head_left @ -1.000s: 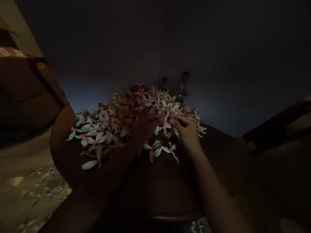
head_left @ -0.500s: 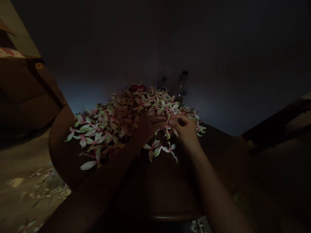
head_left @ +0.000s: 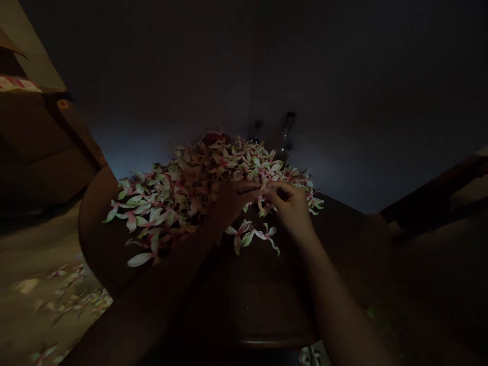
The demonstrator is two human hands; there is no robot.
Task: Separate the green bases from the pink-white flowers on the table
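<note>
A large heap of white, pink and green-tipped flowers [head_left: 163, 195] covers the back of a dark round-edged table [head_left: 251, 295]. In front of the heap, my left hand [head_left: 232, 199] and my right hand [head_left: 293, 202] meet fingertip to fingertip. Both are pinched on one flower [head_left: 261, 206], whose petals hang down between them. Just below my hands, a few loose flowers [head_left: 249, 236] lie on the tabletop. The dim light hides the exact grip of the fingers.
A clear glass bottle [head_left: 284, 142] and a smaller dark bottle [head_left: 256, 134] stand behind the heap, near the wall corner. Something red [head_left: 215, 138] pokes out at its top. Fallen petals [head_left: 82, 297] litter the floor at left, near brown boxes [head_left: 41, 137].
My fingers have shifted only slightly around the flower. The heap and the loose flowers look the same.
</note>
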